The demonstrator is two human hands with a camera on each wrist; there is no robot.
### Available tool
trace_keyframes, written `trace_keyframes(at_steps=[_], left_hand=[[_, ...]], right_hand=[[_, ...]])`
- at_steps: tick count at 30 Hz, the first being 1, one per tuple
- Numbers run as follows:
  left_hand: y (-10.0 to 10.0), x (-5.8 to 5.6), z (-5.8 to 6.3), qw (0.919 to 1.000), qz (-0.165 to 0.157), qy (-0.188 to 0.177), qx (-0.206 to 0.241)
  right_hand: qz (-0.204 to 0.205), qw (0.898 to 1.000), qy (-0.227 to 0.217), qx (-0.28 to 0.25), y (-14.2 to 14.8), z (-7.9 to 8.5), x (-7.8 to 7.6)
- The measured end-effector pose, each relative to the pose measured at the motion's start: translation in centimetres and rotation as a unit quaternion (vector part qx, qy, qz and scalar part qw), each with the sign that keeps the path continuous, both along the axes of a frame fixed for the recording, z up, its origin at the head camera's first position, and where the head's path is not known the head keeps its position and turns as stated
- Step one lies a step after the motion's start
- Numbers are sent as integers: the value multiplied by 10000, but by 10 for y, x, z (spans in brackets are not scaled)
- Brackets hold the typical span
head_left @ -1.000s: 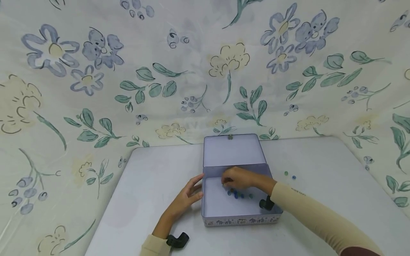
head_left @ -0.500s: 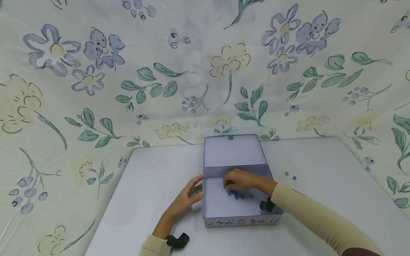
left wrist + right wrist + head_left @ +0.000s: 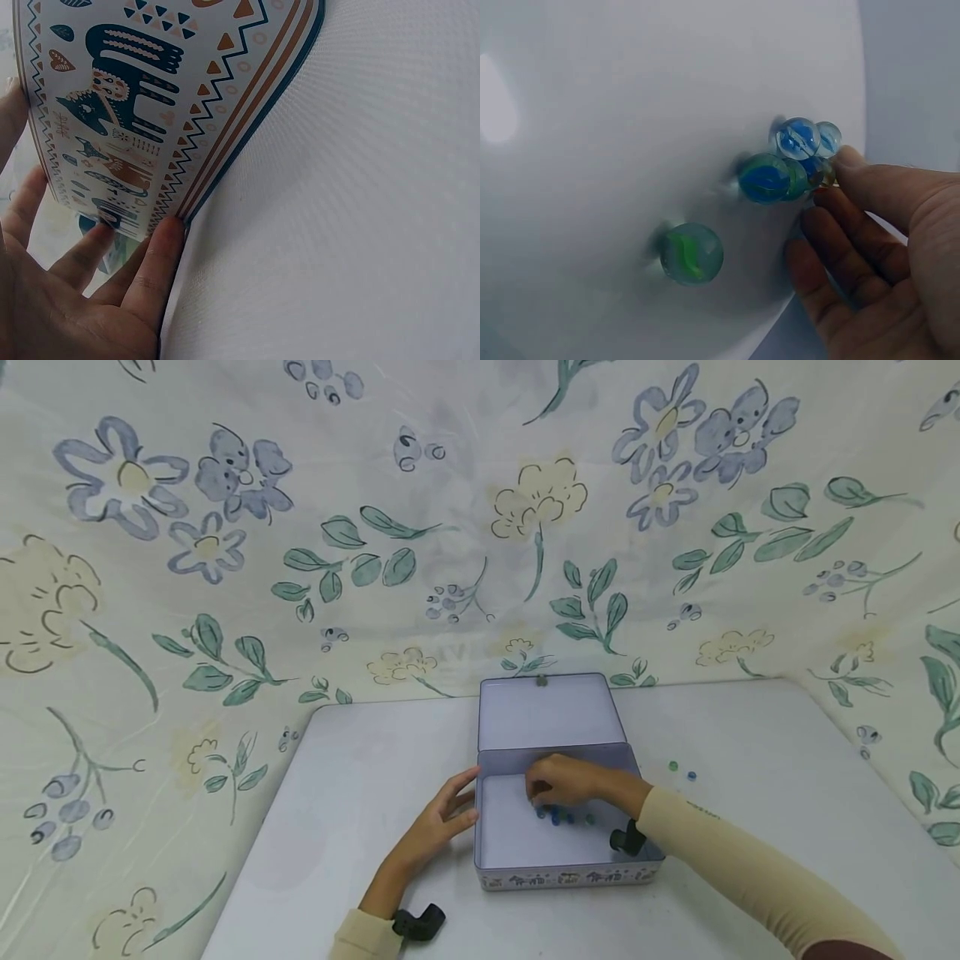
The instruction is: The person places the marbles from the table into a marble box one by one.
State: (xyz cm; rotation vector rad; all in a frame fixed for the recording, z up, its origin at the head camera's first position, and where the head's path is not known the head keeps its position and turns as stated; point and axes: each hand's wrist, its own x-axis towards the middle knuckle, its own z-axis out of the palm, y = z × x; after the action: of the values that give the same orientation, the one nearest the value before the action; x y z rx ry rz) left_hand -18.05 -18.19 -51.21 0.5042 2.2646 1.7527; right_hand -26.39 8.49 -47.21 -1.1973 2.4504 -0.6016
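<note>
An open hinged tin box with a pale lilac inside stands on the table, its lid folded back. My left hand touches its left wall with spread fingers; the left wrist view shows the animal-patterned side at the fingertips. Inside the box is my right hand, thumb and forefinger pinching an amber-tinted marble, partly hidden. Blue-swirled marbles and a blue-green marble cluster against the fingertips. A green-swirled marble lies apart on the box floor.
To the right of the box, a green marble and a blue marble lie on the white table. A floral sheet hangs behind the table. Each wrist wears a black camera mount.
My right hand has shifted slightly right and toward the marble cluster, covering the brownish marble seen earlier. My left hand stays against the box.
</note>
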Motion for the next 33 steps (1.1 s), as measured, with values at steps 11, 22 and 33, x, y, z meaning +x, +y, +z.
trace_keyframes(at_steps=[11, 22, 33], left_hand=[[1, -1, 2, 10000, 5, -37, -31], [1, -1, 1, 10000, 50, -67, -32], [0, -1, 0, 10000, 35, -59, -23]], right_hand=[[42, 10000, 43, -68, 2, -2, -2], [27, 10000, 0, -28, 1, -1, -1], [43, 10000, 20, -14, 1, -2, -2]])
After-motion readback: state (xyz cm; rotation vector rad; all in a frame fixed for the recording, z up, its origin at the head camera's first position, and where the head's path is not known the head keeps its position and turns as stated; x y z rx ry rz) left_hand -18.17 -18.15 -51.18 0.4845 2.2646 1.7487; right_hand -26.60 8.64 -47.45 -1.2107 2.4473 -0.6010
